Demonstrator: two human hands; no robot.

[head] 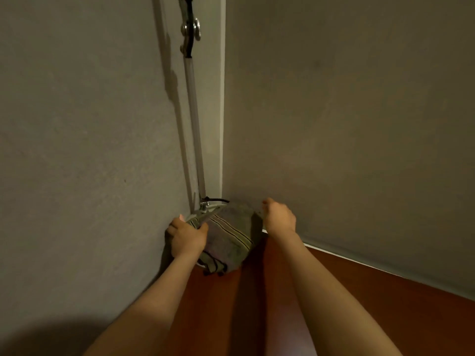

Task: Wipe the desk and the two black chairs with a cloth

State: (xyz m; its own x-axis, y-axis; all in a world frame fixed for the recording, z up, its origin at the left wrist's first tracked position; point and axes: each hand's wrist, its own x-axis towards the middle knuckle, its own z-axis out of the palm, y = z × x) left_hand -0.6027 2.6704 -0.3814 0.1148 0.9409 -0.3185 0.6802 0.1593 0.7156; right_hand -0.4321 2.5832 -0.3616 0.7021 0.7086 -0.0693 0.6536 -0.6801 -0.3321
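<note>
A striped, olive and mauve cloth (231, 237) lies bunched over a round metal base in the far corner of the reddish-brown desk (334, 291). My left hand (187, 237) grips the cloth's left edge, fingers curled over it next to the left wall. My right hand (279, 217) holds the cloth's right edge with curled fingers, close to the back wall. Both forearms reach forward over the desk. No chair is in view.
A thin metal pole (195, 140) rises from the round base (198, 214) up the corner, with a clamp joint (190, 29) near the top and a black cable (218, 200) at its foot. Grey walls (347, 124) close the desk in on the left and behind.
</note>
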